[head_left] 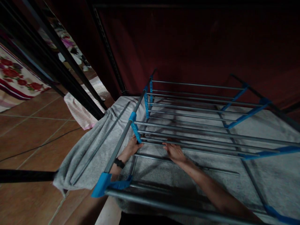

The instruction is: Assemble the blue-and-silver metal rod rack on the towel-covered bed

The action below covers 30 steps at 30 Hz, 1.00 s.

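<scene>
Grey blanket (84,150) beneath both hands, probably cushioning rack (118,146), which stands around them. Left hand (131,146) pinches blue bracket's (135,130) lower end, apparently steadying it; right hand (174,152) at lower rods (152,144), closure unclear.

The left hand's (131,147) fingertips are partly hidden at the bracket (135,130), so its hold cannot be told; its forearm runs behind the rack's (121,140) side tube and corner. The right hand's (175,152) fingertips meet the lower tubes, though contact is unclear, and its arm is cut off at the bottom. The rack runs past the right and bottom edges, and its tubes cover parts of the blanket (77,162). The left edge crops the floral cloth (18,75), cable (44,145) and black bar (28,175). The clutter (72,54) behind is too small and dim to identify.
</scene>
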{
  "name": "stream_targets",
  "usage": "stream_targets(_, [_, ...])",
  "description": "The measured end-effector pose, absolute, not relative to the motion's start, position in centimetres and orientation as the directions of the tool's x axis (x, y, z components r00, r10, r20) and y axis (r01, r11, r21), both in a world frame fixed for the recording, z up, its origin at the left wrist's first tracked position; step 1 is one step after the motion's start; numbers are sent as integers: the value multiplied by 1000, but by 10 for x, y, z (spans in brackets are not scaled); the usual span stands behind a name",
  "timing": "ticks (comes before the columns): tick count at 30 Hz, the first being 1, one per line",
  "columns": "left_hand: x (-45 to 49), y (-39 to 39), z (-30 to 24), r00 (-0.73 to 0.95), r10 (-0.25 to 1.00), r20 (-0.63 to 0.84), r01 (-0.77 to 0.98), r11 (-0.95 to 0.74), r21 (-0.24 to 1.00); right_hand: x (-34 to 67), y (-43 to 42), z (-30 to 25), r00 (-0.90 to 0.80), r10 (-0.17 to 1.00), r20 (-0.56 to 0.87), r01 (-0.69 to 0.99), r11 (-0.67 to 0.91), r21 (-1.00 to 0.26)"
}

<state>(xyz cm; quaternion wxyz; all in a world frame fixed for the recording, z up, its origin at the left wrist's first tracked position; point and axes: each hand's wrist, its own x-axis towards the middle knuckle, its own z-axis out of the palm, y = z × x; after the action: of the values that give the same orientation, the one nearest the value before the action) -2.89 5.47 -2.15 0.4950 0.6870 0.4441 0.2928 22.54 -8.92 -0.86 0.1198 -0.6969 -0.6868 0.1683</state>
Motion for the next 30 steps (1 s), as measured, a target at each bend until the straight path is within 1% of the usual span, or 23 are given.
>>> stream_targets(4, [-28, 56, -26, 446, 892, -73, 292, -67, 954, 226, -89, -8, -27, 996, -85, 919, -9, -393])
stream_targets(8, [-29, 56, -23, 458, 885, -88, 298, -60, 953, 226, -89, -8, -35, 995, -90, 928, -1, -374])
stream_targets(13, [-31, 56, -20, 487, 871, -62, 337, -121, 934, 226, -89, -8, -20, 995, -101, 944, -15, -331])
stream_targets(17, [-32, 54, -20, 478, 877, -44, 375, -158, 914, 225, -89, -6, -14, 993, -113, 948, -23, -318])
stream_targets(22, [-31, 52, -15, 502, 862, -68, 412, -169, 895, 224, -88, -6, -32, 993, -112, 945, -6, -326])
stream_targets(24, [-31, 51, -14, 487, 870, -78, 446, -171, 878, 225, -87, -6, -38, 994, -102, 944, 2, -329])
stream_targets(27, [-31, 51, -14, 455, 888, -63, 466, -178, 867, 225, -87, -5, -56, 994, -97, 939, 19, -344])
stream_targets(30, [-31, 51, -14, 471, 881, -54, 465, -195, 864, 225, -86, -2, -54, 992, -111, 934, 11, -357])
